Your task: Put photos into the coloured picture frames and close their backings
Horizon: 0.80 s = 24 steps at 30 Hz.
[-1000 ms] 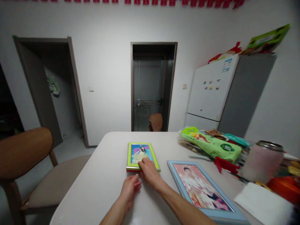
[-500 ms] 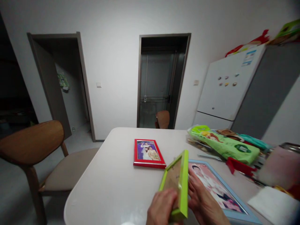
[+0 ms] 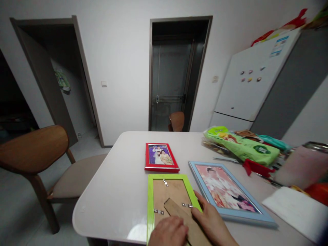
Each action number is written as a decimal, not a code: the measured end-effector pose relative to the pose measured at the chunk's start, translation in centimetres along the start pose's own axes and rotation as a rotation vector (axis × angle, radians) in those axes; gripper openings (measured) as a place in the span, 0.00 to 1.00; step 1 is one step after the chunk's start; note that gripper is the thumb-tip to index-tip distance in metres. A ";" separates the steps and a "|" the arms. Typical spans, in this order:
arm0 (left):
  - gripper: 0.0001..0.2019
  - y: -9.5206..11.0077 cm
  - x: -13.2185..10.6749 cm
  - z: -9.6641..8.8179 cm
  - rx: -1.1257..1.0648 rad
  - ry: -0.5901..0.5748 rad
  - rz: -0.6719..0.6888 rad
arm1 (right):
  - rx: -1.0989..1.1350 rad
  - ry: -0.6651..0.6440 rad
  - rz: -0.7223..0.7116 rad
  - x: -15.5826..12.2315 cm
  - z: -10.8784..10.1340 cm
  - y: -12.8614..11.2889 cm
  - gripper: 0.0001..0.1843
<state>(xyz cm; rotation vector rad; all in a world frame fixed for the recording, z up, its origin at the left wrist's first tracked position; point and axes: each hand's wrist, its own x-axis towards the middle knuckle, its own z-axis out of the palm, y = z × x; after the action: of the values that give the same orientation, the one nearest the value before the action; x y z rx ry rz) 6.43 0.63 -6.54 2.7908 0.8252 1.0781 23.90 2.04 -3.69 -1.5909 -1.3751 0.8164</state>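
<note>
Under left-hand fingers (image 3: 181,230), rectangular green frame (image 3: 167,176), brown backing (image 3: 176,192), metal clips (image 3: 159,212)

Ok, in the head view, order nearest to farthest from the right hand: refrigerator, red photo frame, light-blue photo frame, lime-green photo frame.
1. Lime-green photo frame: gripped by the right hand.
2. Light-blue photo frame: just right of the hand.
3. Red photo frame: ahead, left.
4. Refrigerator: background, right.

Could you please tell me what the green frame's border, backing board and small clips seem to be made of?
Green border: smooth, softly glossy; the even, bright color suggests plastic, though painted wood is possible.
Backing board: matte, likely fiberboard, given its flat, dull brown face.
Clips: shiny and probably metal, judging by their silvery glints.
</note>
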 end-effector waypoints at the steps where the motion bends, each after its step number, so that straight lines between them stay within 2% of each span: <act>1: 0.22 -1.0 -0.2 -1.3 -0.008 -0.063 -0.096 | -0.088 0.025 -0.009 0.1 0.3 0.2 0.31; 2: 0.27 -1.9 -0.4 -2.5 0.010 -0.091 -0.257 | -0.174 0.042 -0.017 0.1 0.6 0.4 0.32; 4: 0.31 -3.2 -0.8 -4.1 0.000 -0.144 -0.497 | -0.324 0.039 -0.059 0.0 1.2 0.4 0.31; 6: 0.30 -4.0 -1.1 -4.7 -0.046 -0.173 -0.616 | -0.429 0.016 -0.133 -0.1 1.5 0.1 0.28; 9: 0.30 -4.5 -1.4 -4.4 -0.110 -0.164 -0.638 | -0.510 -0.006 -0.206 -0.2 1.7 -0.6 0.24; 14: 0.29 -5.0 -1.6 -4.1 -0.168 -0.114 -0.610 | -0.562 -0.046 -0.226 0.4 2.0 -1.4 0.17; 22: 0.33 -5.4 -1.3 -4.6 -0.173 -0.144 -0.652 | -0.622 -0.030 -0.244 1.0 2.3 -1.7 0.15; 24: 0.33 -5.3 -1.3 -4.6 -0.186 -0.142 -0.668 | -0.657 0.001 -0.286 0.8 2.8 -2.2 0.14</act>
<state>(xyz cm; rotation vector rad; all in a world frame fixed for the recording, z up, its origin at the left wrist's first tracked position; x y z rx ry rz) 0.24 3.82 -5.01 2.1405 1.4028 0.7728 20.66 3.38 -2.81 -1.7969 -1.9407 0.1883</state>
